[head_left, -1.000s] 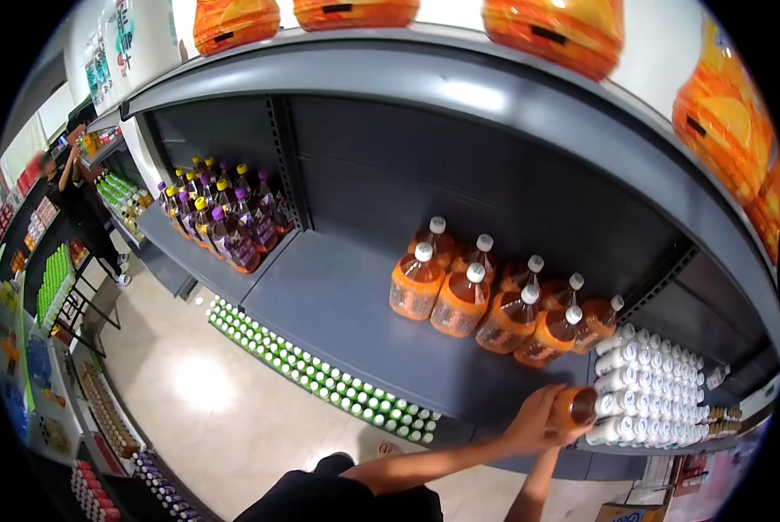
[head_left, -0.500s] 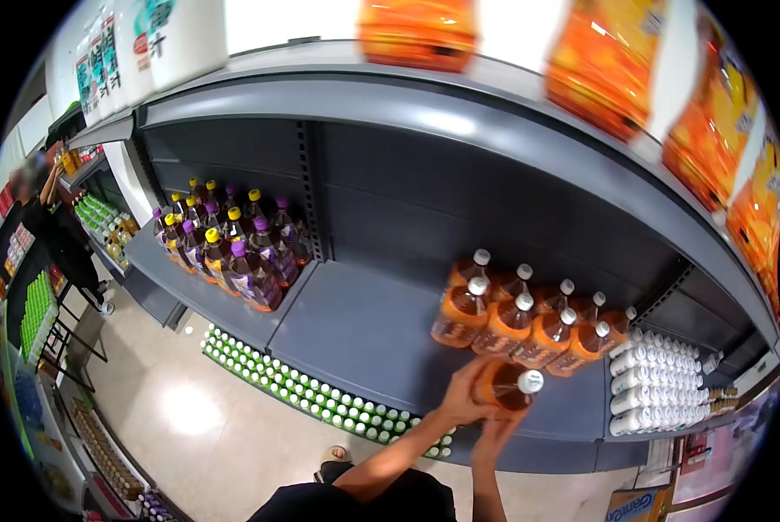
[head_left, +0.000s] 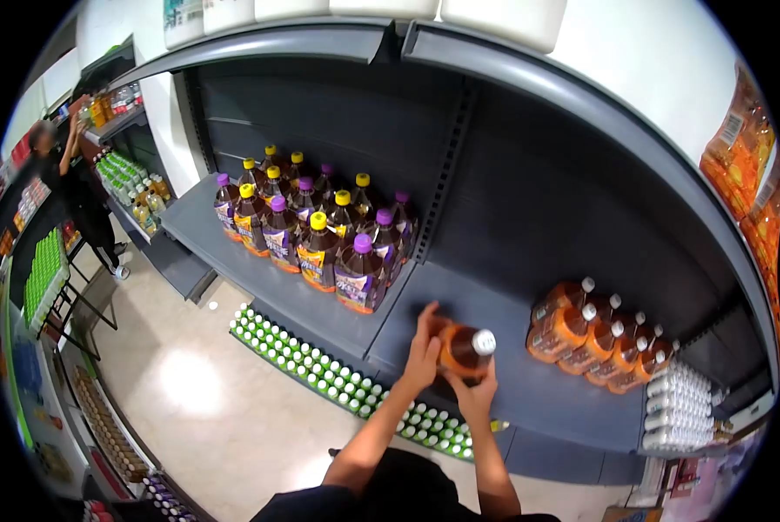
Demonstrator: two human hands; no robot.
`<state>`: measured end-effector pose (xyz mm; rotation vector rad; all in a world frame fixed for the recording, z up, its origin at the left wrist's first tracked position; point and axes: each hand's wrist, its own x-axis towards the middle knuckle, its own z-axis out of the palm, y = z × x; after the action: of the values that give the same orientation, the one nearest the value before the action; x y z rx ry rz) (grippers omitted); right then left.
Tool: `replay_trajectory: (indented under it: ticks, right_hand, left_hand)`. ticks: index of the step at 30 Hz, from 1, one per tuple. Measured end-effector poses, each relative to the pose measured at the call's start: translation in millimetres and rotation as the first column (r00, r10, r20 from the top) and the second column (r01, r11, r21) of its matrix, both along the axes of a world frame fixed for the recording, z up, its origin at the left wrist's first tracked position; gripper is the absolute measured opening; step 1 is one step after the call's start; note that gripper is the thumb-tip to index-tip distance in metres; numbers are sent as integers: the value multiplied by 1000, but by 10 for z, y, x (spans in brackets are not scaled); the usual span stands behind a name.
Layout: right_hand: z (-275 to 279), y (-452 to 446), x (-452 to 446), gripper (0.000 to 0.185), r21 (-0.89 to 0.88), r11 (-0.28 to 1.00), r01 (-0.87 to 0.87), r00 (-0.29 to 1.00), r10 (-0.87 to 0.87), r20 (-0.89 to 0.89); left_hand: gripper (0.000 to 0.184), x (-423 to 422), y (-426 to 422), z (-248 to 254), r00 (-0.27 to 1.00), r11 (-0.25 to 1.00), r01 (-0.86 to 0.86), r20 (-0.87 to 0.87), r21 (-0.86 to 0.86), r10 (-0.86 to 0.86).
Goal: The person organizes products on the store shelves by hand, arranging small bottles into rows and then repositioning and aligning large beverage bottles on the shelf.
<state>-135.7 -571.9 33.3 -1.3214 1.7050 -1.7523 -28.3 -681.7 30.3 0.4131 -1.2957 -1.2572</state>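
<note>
A bottle of orange-brown drink with a white cap is held over the grey shelf, tilted with its cap toward the right. My left hand is at its left side, fingers around the bottle's base end. My right hand grips it from below and the right. Further right on the shelf stands a block of similar white-capped bottles. To the left are rows of dark drink bottles with purple and yellow caps.
Green bottles with white caps line the lower level below the shelf. White bottles are stacked at the right end. Orange packages and white jugs sit on the shelf above. A person stands at shelving far left.
My hands and the bottle have moved left and slightly up, away from the white-capped block. The view has turned left, bringing the purple- and yellow-capped bottles nearer the middle.
</note>
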Motion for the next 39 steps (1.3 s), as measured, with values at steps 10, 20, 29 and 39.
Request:
replay_trajectory:
  ticks: [10, 20, 29, 39]
  right_hand:
    - [54, -949, 43, 90, 74, 994, 85, 994, -80, -68]
    - [39, -1953, -173, 88, 50, 973, 225, 929, -199, -311]
    - [39, -2240, -330, 80, 66, 942, 329, 900, -291, -324]
    - [172, -2200, -598, 68, 97, 978, 182, 922, -136, -362]
  left_hand:
    - [83, 174, 42, -76, 854, 910, -309, 342, -275, 393]
    - [79, -250, -704, -250, 871, 982, -95, 464, -161, 160]
    - [82, -323, -1086, -292, 833, 985, -8, 543, -173, 102]
    - [71, -349, -1135, -436, 816, 957, -25, 547, -288, 186]
